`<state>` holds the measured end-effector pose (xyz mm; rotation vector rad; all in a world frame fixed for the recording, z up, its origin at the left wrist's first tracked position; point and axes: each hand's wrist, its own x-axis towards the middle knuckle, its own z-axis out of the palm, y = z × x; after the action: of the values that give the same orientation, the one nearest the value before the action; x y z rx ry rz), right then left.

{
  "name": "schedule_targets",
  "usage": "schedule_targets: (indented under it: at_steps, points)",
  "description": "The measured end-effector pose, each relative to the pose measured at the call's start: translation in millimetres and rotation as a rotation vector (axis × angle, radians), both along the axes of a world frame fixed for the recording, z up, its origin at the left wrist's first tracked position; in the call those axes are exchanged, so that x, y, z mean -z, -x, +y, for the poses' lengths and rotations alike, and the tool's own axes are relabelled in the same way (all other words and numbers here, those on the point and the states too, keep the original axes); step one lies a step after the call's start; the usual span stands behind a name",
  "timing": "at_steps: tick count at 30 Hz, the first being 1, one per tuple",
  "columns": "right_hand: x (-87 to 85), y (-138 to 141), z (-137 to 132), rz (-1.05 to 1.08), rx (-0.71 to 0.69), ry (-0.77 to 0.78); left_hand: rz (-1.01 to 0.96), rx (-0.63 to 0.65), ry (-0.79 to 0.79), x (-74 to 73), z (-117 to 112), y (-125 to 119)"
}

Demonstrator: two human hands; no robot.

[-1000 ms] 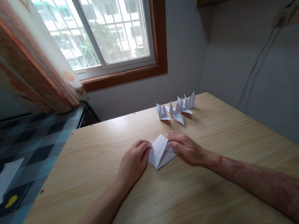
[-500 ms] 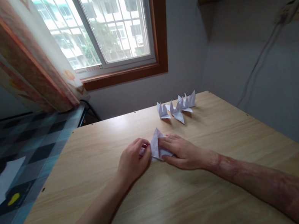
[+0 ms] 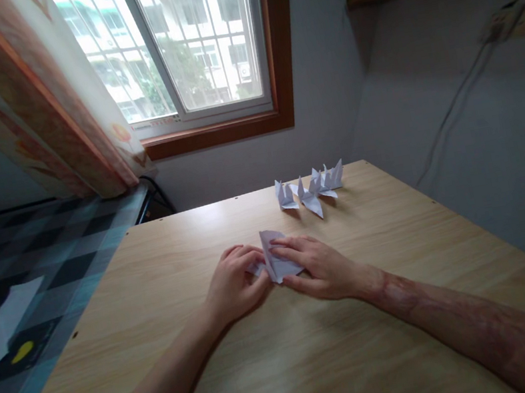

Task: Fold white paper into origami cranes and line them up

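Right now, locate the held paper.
Near the middle of the head view, the paper is on the table between the left hand and right hand, nearer than the folded figures.

left hand (image 3: pixel 234 283) and right hand (image 3: pixel 326 266) on folded white paper (image 3: pixel 280 268), paper figures (image 3: pixel 311 203) behind, wooden table (image 3: pixel 281 362) beneath

Mid bench (image 3: pixel 260 386): blocked, L hand (image 3: pixel 234 284), R hand (image 3: pixel 324 267) & folded paper (image 3: pixel 277 269).
Near side: open btwn forearms (image 3: pixel 181 367).
Back L: open, hands to far edge.
Back R: paper figs (image 3: pixel 312 204) in the way; short gap to R hand.
R side: passable btwn forearm & wall (image 3: pixel 476 138).
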<state>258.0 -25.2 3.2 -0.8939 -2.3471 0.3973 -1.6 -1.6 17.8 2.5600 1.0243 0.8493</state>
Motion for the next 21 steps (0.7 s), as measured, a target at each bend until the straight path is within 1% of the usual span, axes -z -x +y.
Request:
schedule_targets:
  at_steps: [3, 5, 14, 18, 21]
  points:
    - [0.4, -0.5, 0.6, -0.021, -0.024, -0.011, 0.006, 0.053, 0.029, -8.2, -4.0, -1.1]
    - [0.2, -0.8, 0.8, -0.021, -0.030, -0.019, 0.020, 0.066, 0.034, -10.1, -5.2, -2.6]
    - [-1.6, 1.7, -0.6, 0.000, -0.012, -0.056, -0.003, 0.011, 0.035, -1.8, -0.9, -2.2]
    - [-2.3, 2.7, -0.1, 0.004, 0.000, -0.054, -0.018, 0.024, 0.046, -2.2, 0.0, -1.7]
    - [-1.9, 1.8, 0.9, -0.032, -0.013, -0.071, -0.052, 0.039, 0.022, -1.3, 2.4, -2.4]
